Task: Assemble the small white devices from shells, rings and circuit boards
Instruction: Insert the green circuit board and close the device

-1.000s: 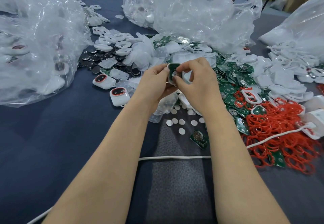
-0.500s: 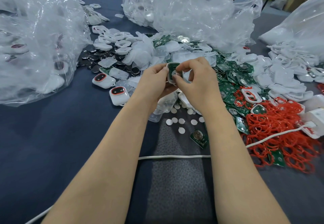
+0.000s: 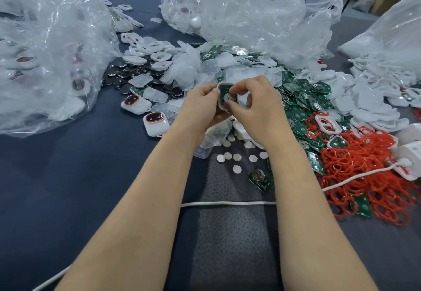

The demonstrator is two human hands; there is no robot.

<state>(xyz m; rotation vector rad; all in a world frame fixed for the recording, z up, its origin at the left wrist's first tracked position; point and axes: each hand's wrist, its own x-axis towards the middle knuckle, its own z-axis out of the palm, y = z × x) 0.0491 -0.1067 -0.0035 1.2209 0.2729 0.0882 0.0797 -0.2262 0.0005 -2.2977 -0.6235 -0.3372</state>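
Board-seating step, it seems: left grip (image 3: 200, 106) holds the shell (image 3: 225, 83), right grip (image 3: 257, 108) pinches the board (image 3: 224, 90) into it. Next probably calls for a ring (image 3: 355, 158) from right of the shell.

Parts-strewn blue-covered table (image 3: 68, 188), white cord (image 3: 227, 203).

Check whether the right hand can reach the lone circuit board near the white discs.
Probably, once freed: the lone circuit board lies uncovered beside the right forearm. Right now the right hand pinches the half-built device, which the left hand also holds.
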